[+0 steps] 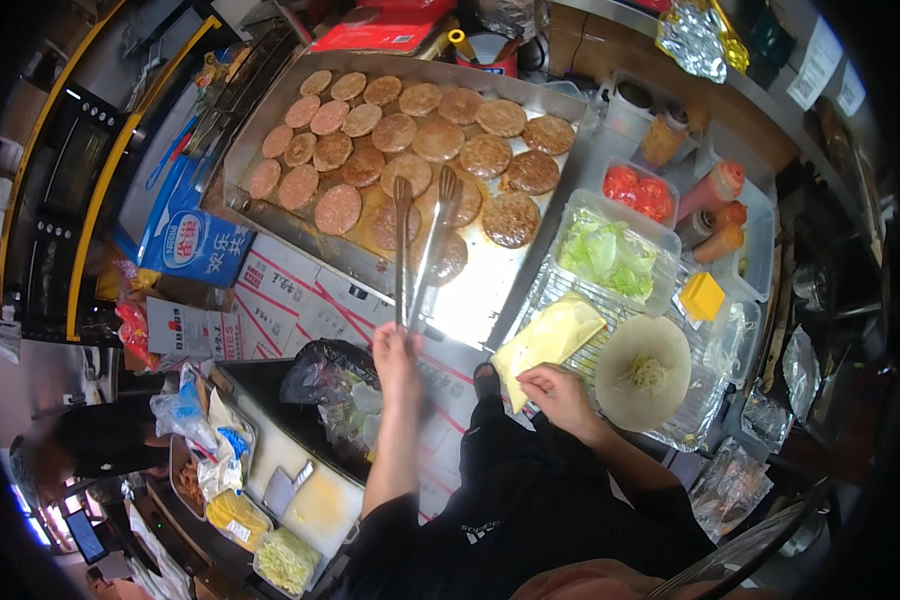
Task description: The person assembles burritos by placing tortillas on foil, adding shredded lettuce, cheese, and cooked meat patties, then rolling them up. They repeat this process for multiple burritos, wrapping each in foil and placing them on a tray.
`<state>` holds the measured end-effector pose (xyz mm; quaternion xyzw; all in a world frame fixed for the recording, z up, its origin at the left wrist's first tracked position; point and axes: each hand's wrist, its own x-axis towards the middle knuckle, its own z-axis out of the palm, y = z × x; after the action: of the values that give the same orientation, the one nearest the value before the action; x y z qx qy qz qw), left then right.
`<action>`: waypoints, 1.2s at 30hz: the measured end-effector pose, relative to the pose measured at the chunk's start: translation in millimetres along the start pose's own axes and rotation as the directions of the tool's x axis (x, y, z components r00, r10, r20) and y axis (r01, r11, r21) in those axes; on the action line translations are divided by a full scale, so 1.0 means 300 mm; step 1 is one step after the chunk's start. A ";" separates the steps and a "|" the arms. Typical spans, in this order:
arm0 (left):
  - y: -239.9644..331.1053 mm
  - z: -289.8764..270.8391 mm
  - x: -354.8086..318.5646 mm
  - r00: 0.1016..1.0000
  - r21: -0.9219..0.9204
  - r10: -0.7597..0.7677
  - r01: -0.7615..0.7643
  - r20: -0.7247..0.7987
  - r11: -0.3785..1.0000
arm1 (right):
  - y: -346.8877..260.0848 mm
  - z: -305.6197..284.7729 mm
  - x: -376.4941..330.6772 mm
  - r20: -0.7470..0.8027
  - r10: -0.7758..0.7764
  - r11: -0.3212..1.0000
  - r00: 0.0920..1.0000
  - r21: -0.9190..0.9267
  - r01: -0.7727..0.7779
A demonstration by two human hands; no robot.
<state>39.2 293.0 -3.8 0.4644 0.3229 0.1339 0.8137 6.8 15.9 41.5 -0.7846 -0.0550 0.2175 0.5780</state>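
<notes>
My left hand (pixel 398 350) is closed round the near end of a pair of long metal tongs (pixel 407 262). The tongs' arms are spread, and both tips lie over the browned patties (pixel 437 140) on a flat griddle (pixel 485 290). Nothing shows clamped between the tips. On the right, the fingers of my right hand (pixel 560 395) pinch the near end of a soft, pale yellow sauce bag (pixel 550 338). That bag rests on a wire rack (pixel 582 372). Beside it lies a round flatbread (pixel 620 345) with shredded cabbage (pixel 650 374) in its middle.
Tubs of lettuce (pixel 610 255) and sliced tomato (pixel 638 192) stand right of the griddle, near sauce bottles (pixel 715 187) and a yellow block (pixel 701 297). At lower left are a black-lined bin (pixel 320 375) and a cutting board (pixel 322 510) with a cleaver (pixel 285 490). Another person (pixel 95 435) stands far left.
</notes>
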 end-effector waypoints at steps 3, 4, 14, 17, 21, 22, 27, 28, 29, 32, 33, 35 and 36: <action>0.050 0.068 -0.139 0.984 -0.146 -0.173 0.178 0.050 0.973 | -0.151 0.131 0.133 0.052 -0.132 0.991 0.990 0.043 0.130; 0.035 0.063 -0.164 0.965 -0.169 -0.220 0.243 0.143 0.955 | -0.137 0.206 0.195 -0.009 -0.210 0.970 0.978 0.124 0.209; 0.129 0.133 -0.221 0.860 0.043 -0.189 0.192 0.474 0.981 | -0.361 0.092 0.473 -0.117 -0.100 0.934 0.988 0.332 0.134; 0.086 0.028 -0.197 0.886 0.127 -0.182 0.140 0.427 0.982 | -0.497 -0.009 0.565 -0.120 -0.113 0.971 0.986 -0.225 0.083; 0.036 -0.060 -0.156 0.911 0.132 -0.188 0.149 0.368 0.980 | -0.518 -0.064 0.729 -0.003 -0.661 0.440 0.751 -0.811 0.384; 0.032 -0.074 -0.146 0.912 0.133 -0.180 0.140 0.368 0.981 | -0.549 -0.064 0.744 0.045 -0.667 0.371 0.744 -0.846 0.383; 0.067 -0.088 -0.096 0.945 0.105 -0.168 0.144 0.281 0.984 | -0.641 -0.004 0.827 0.259 -0.566 0.098 0.783 -0.922 0.376; 0.064 -0.091 -0.087 0.948 0.090 -0.166 0.146 0.271 0.985 | -0.639 -0.001 0.846 0.289 -0.562 0.030 0.775 -0.929 0.369; 0.062 -0.095 -0.079 0.950 0.079 -0.159 0.143 0.269 0.987 | -0.642 0.003 0.869 0.323 -0.558 -0.039 0.765 -0.931 0.364; 0.060 -0.102 -0.061 0.954 0.054 -0.145 0.136 0.263 0.989 | -0.664 0.012 0.925 0.427 -0.590 -0.181 0.685 -0.897 0.403; 0.061 -0.102 -0.057 0.955 0.051 -0.144 0.136 0.258 0.989 | -0.669 0.012 0.938 0.452 -0.589 -0.221 0.670 -0.887 0.405; 0.060 -0.104 -0.049 0.958 0.053 -0.151 0.143 0.244 0.988 | -0.678 0.014 0.959 0.453 -0.535 -0.226 0.713 -0.890 0.396; 0.057 -0.107 -0.045 0.959 0.058 -0.159 0.149 0.233 0.987 | -0.683 0.016 0.970 0.454 -0.508 -0.230 0.732 -0.891 0.393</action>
<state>9.5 316.6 4.5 0.4667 0.2613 0.0073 0.8449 300.4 185.3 150.4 -0.8764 -0.4465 -0.1463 -0.1058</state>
